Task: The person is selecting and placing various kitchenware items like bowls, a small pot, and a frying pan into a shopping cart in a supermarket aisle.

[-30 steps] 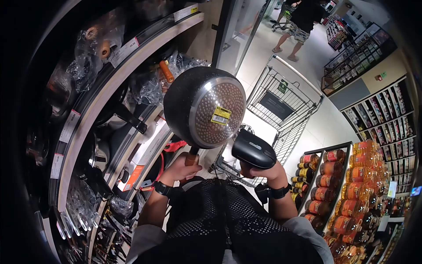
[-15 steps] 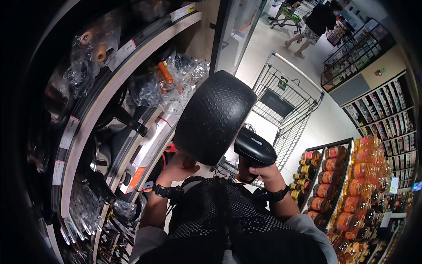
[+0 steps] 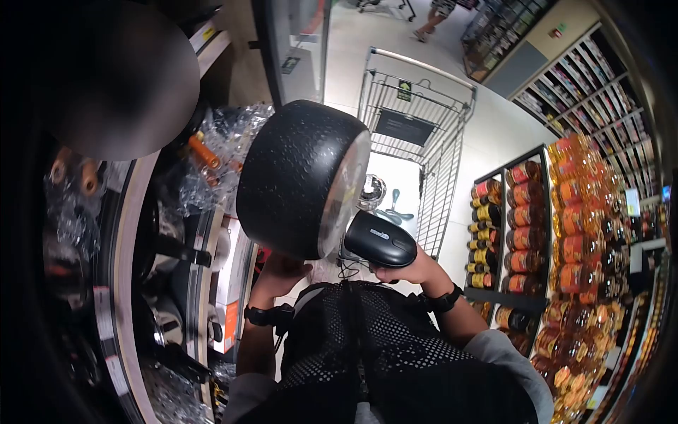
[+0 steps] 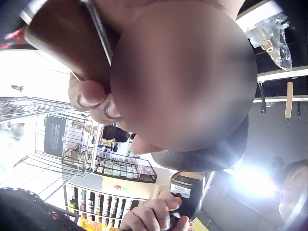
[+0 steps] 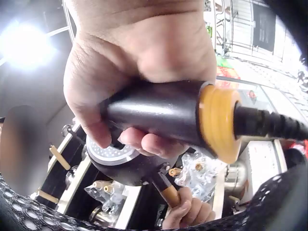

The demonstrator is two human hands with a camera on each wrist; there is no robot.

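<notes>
You stand in a bright shop aisle with a pale floor (image 3: 494, 134). Bottle shelves (image 3: 579, 233) are on your right, cookware shelves (image 3: 116, 268) on your left, and a wire trolley (image 3: 417, 106) is ahead.

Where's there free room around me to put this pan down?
The cart looks bare inside beyond the steel item and utensils at its near end. The floor strip between cart and bottle racks is open too. Crowded: the left shelves, packed with pans and wrapped goods, and the bottle racks. The left hand grips the pan, the right hand the scanner.
</notes>
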